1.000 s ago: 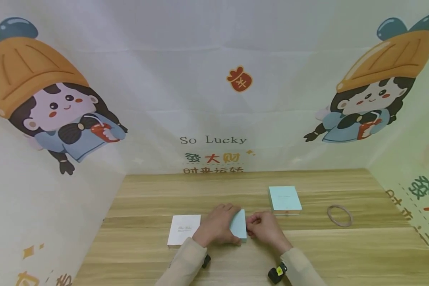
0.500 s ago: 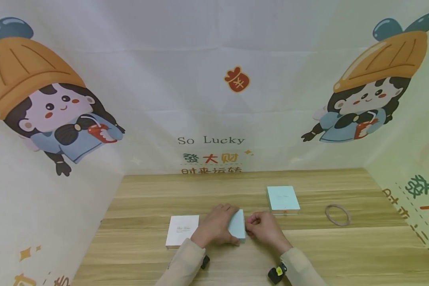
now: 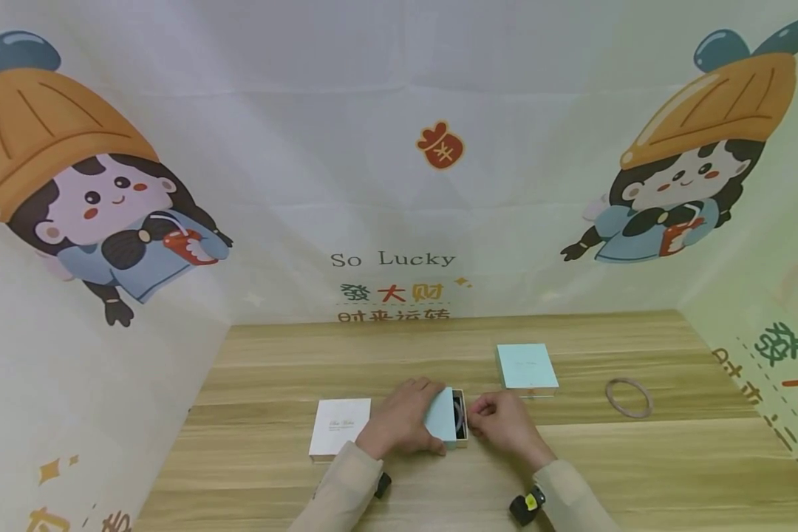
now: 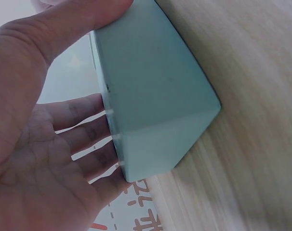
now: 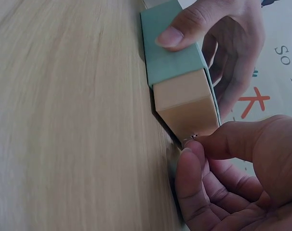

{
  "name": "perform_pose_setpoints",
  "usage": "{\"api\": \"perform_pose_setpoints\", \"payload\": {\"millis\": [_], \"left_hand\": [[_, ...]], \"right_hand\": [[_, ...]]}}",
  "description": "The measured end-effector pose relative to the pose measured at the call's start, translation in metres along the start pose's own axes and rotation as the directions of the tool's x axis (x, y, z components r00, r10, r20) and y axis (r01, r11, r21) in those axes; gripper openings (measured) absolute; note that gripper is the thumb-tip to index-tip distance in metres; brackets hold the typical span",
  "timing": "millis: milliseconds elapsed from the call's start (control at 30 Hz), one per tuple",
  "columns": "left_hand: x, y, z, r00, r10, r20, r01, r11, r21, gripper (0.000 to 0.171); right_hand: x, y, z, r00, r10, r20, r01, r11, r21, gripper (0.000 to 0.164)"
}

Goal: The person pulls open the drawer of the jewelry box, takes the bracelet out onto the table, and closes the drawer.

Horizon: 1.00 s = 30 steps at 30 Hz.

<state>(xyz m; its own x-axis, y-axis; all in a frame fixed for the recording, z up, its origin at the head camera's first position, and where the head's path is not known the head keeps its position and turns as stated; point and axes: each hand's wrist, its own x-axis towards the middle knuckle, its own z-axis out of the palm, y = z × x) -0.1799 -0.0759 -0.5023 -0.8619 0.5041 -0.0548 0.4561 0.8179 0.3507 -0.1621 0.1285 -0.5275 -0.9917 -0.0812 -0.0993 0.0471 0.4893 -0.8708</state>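
Observation:
A light teal drawer box (image 3: 441, 420) lies on the wooden table between both hands. My left hand (image 3: 404, 420) grips its sleeve, thumb at the near side and fingers at the far side. Out of the sleeve's right end sticks a beige drawer (image 5: 184, 103), partly pulled out. Inside its dark interior, part of a ring-shaped bangle (image 3: 459, 415) shows; the sleeve hides the rest. My right hand (image 3: 503, 423) pinches a small pull tab (image 5: 192, 138) on the drawer's end between thumb and forefinger, other fingers curled below.
Left of my left hand is a white box (image 3: 339, 427) with print on its lid. Behind my right hand stands another teal box (image 3: 527, 366). A pinkish-grey bangle (image 3: 629, 397) lies farther right. Printed cloth (image 3: 292, 258) walls off the table's back and sides.
The drawer has slid out of the sleeve to the right, exposing the bangle inside. My right hand has moved slightly right with it, while my left hand keeps the sleeve in place.

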Motion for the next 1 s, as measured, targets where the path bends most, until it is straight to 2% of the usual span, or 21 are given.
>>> {"api": "perform_pose_setpoints", "payload": {"millis": [233, 533, 1000], "left_hand": [[0.0, 0.0, 0.0, 1.0, -0.003, -0.005, 0.003, 1.0, 0.001, 0.099], [-0.001, 0.0, 0.0, 1.0, 0.009, -0.024, -0.009, 1.0, -0.008, 0.099], [-0.002, 0.001, -0.001, 1.0, -0.005, -0.008, 0.005, 1.0, -0.021, 0.098]], "right_hand": [[-0.002, 0.003, -0.006, 0.999, 0.037, -0.02, -0.037, 0.999, -0.012, 0.009], [-0.004, 0.007, -0.013, 0.999, 0.037, -0.027, -0.037, 0.999, -0.01, 0.008], [-0.008, 0.012, -0.021, 0.998, 0.035, -0.053, -0.035, 0.999, -0.012, 0.007]]}}
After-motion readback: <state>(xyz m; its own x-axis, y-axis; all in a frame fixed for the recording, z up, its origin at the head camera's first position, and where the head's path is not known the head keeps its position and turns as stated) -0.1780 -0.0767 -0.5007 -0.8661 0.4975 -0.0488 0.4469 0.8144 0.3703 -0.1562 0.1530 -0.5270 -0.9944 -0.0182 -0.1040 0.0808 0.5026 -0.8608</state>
